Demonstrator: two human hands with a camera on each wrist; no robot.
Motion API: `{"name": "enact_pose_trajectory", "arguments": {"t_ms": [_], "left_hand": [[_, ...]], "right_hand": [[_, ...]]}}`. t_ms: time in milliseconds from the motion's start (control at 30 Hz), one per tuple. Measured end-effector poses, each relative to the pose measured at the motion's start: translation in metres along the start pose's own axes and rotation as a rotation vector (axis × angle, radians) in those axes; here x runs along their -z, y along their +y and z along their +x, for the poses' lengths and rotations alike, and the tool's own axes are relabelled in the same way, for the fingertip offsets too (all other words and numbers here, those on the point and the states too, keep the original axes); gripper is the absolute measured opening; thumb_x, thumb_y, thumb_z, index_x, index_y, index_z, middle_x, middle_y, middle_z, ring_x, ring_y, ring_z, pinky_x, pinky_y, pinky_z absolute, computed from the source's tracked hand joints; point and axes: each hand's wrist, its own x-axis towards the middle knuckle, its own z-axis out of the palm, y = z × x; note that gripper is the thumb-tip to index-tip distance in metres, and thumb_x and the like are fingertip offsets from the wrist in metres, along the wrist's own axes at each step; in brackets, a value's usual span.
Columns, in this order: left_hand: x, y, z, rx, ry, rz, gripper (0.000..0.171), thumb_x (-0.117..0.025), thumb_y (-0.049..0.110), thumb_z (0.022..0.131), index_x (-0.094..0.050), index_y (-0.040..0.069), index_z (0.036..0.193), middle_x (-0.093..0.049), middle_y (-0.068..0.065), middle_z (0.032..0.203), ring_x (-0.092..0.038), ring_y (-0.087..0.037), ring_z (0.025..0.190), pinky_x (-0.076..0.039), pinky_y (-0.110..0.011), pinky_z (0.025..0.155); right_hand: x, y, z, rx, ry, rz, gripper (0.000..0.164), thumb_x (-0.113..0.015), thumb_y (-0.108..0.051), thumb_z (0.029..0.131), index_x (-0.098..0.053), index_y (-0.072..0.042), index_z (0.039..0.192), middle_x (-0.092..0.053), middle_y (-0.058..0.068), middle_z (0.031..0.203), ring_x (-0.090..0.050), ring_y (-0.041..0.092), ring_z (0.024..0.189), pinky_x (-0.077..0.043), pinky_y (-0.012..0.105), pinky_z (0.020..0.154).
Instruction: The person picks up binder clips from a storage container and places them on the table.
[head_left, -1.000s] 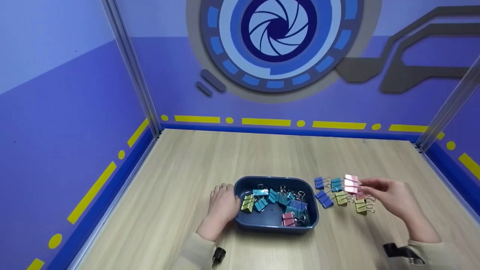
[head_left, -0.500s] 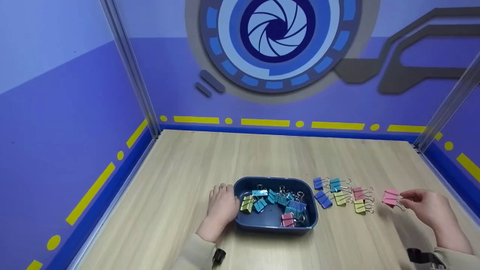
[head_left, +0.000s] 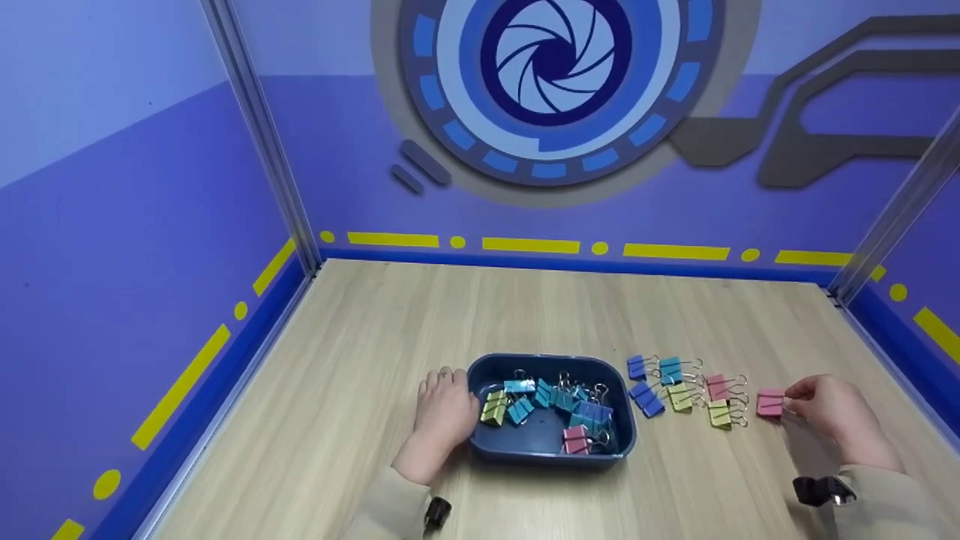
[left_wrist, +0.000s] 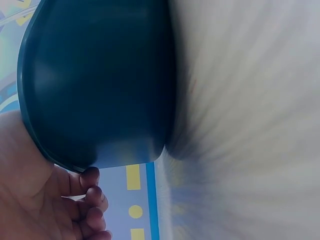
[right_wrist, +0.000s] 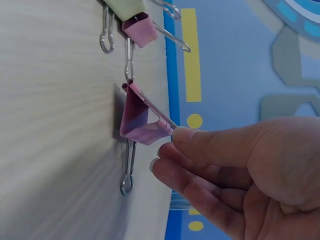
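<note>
A dark blue plastic box (head_left: 536,456) holds several binder clips in green, teal, blue and pink. My left hand (head_left: 448,409) holds the box at its left rim; in the left wrist view its fingers (left_wrist: 94,199) curl beside the box's outer wall. Right of the box, a pink binder clip (head_left: 770,403) sits on the table, and my right hand (head_left: 832,412) pinches one of its wire handles. The right wrist view shows the thumb (right_wrist: 185,135) at the end of that handle, while the clip's other handle points away along the tabletop.
Between the box and the right hand lie several more binder clips: two blue (head_left: 646,400), a teal one (head_left: 671,370), two yellow-green (head_left: 720,413) and a pink one (head_left: 718,387). Printed panels (head_left: 315,165) wall in the wooden table (head_left: 405,322) at the back and sides.
My right hand has carried the pink binder clip rightward from above the other clips, then set it down on the table. The left hand and the box have stayed put.
</note>
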Motion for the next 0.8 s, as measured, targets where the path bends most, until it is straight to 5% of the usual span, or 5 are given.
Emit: {"name": "enact_pose_trajectory", "arguments": {"t_ms": [400,800], "left_hand": [[-0.001,-0.001,0.0,-0.009,0.004,0.001,0.028,-0.06,0.019,0.092,-0.063,-0.003,0.11,-0.062,-0.018,0.104,-0.053,-0.035,0.101,-0.042,-0.048,0.089],[0.0,-0.001,-0.001,-0.005,0.004,-0.019,0.028,-0.061,0.019,0.094,-0.063,-0.003,0.112,-0.062,-0.018,0.106,-0.053,-0.034,0.101,-0.042,-0.048,0.089]], "right_hand": [[-0.008,-0.016,0.02,0.015,-0.005,0.047,0.023,-0.062,-0.001,0.09,-0.065,0.01,0.11,-0.067,0.025,0.103,-0.058,0.032,0.088,-0.046,0.033,0.071],[-0.011,-0.019,0.023,-0.002,-0.049,0.059,0.043,-0.06,-0.001,0.091,-0.056,0.012,0.131,-0.056,0.037,0.129,-0.055,0.049,0.113,-0.045,0.062,0.093]]}}
